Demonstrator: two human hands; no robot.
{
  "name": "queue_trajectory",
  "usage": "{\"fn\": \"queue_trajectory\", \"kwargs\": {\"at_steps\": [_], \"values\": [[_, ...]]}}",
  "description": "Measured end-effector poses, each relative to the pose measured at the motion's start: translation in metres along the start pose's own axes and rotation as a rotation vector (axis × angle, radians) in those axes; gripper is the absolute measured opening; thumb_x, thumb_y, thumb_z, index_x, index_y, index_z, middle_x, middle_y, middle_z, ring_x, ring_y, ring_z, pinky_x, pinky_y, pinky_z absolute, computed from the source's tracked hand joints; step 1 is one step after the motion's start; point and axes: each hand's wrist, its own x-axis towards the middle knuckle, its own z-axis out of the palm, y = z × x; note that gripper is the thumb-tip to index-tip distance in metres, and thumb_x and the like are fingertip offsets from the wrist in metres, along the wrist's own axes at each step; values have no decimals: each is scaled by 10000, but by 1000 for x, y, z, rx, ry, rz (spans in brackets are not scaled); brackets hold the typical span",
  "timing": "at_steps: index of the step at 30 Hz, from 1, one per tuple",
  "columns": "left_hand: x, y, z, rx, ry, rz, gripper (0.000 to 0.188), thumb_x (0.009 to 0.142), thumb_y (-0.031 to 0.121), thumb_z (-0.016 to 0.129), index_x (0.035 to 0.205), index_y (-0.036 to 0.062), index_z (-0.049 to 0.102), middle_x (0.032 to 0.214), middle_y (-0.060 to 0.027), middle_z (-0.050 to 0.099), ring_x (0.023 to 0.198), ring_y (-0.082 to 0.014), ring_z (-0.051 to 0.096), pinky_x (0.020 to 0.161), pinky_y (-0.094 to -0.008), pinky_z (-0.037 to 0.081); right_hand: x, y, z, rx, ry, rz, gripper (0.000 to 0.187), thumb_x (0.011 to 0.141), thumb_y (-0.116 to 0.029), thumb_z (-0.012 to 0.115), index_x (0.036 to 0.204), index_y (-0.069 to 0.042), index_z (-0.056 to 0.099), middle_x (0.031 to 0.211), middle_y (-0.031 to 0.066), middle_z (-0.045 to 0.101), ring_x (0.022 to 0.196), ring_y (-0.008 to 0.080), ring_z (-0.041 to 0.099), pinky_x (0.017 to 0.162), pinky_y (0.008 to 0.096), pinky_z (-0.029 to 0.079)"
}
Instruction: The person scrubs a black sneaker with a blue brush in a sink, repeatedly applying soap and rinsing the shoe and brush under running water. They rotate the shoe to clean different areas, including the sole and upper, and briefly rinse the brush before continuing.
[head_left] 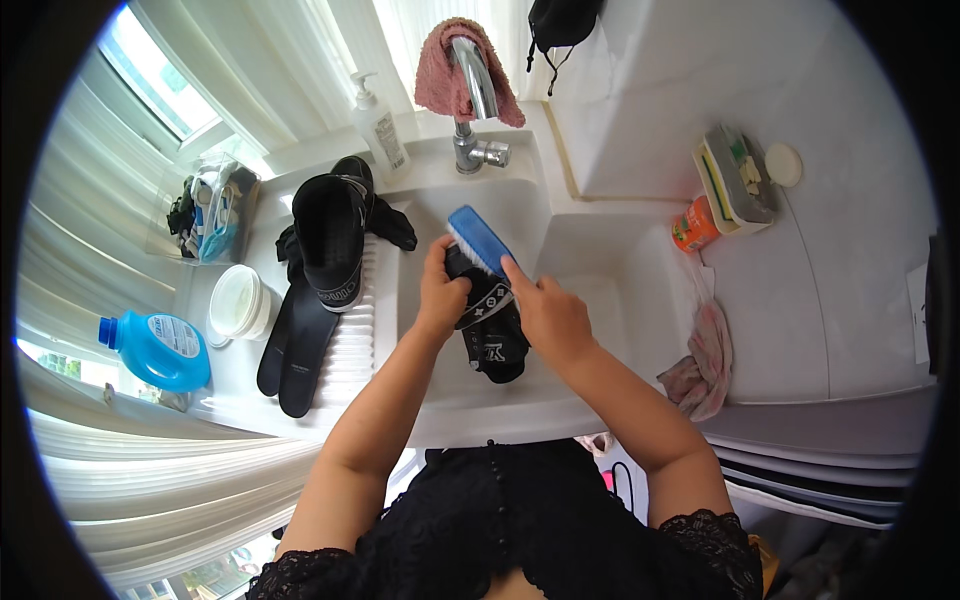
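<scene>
Over the white sink basin (pixel 425 385), my left hand (pixel 443 297) is closed on a black shoe (pixel 492 345) with white printed marks. Its thumb lies along the shoe's near side. My right hand (pixel 552 318) grips a blue scrubbing brush (pixel 479 240), index finger stretched along its back. White bristles face down and left, against or just above the shoe's far part; exact contact is hidden. To the left, another black shoe (pixel 328 235) rests on the ribbed washboard (pixel 352 358), its opening facing up. Two flat black insoles (pixel 308 350) lie beside it.
Behind the basin stands a chrome faucet (pixel 467 150) draped with a pink cloth (pixel 447 85), beside a pump bottle (pixel 381 130). On the left are a blue detergent bottle (pixel 165 350), white tub (pixel 240 303) and clear bin (pixel 215 210). At right are an orange container (pixel 694 226) and crumpled cloth (pixel 705 365).
</scene>
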Motion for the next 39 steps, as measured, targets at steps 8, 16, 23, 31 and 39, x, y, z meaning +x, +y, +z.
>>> {"fn": "queue_trajectory", "kwargs": {"at_steps": [8,16,23,31,39], "values": [[15,8,-29,-137,68,-181,557,584,-108,467,1111,64,522,922,-74,568,821,-190,544,662,-278,469,-56,67,17,-6,-219,36,477,897,-158,519,1362,-258,480,818,151,577,662,343,607,609,461,507],[52,-19,-42,-154,85,-372,545,554,-109,488,1073,42,556,925,-88,542,826,-233,522,663,-295,454,-10,102,59,45,-582,298,465,924,-153,468,1387,-197,449,973,207,607,897,370,622,764,467,508],[101,-90,-29,122,-65,-383,760,645,-91,479,1379,108,459,1224,-165,570,1100,-321,547,922,-329,443,26,85,150,3,-550,502,521,917,-134,465,1428,-116,365,1148,234,557,1018,389,593,830,453,503],[40,-76,-8,632,6,12,384,825,86,600,1201,19,564,1160,-173,623,1082,-338,586,938,-380,455,-9,124,98,10,-833,258,494,921,-145,438,1411,-102,398,1055,191,624,996,360,612,857,422,497],[-42,-44,26,-791,288,-1094,441,951,261,507,1249,-48,403,1295,-184,455,1168,-294,475,1010,-408,381,4,63,61,-14,-650,53,512,887,-109,484,1395,-138,432,968,193,597,842,372,627,749,454,511]]}}
